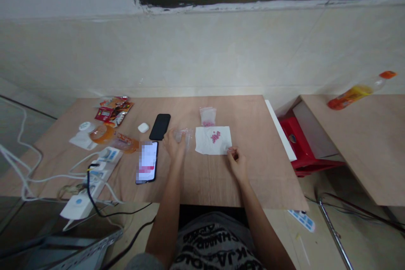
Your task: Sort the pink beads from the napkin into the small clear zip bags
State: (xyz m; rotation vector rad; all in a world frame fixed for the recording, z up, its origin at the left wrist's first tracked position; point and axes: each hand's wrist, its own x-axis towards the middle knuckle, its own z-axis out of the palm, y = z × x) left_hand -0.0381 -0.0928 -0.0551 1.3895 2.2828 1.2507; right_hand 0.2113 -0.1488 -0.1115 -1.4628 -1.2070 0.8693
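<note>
A sheet of white paper point(202, 145) lies on the wooden table, with a small cluster of pink beads point(215, 136) on it. My left hand point(174, 145) rests left of the paper, its fingers closed on the edge of a flat clear plastic bag point(187, 137). At the paper's lower right corner is my right hand point(238, 162), fingers curled together with the tips by the corner. What they pinch, if anything, is too small to make out. Behind the paper lies a clear zip bag point(208, 116) with pink beads at its bottom.
Left of my left hand are a black phone point(160, 126), a phone with a lit screen point(147, 162) and a white case point(143, 127). Farther left lie an orange bottle point(115, 138), snack packets point(114, 109) and a power strip point(98, 177) with cables. Another bottle point(357, 93) lies on the right table.
</note>
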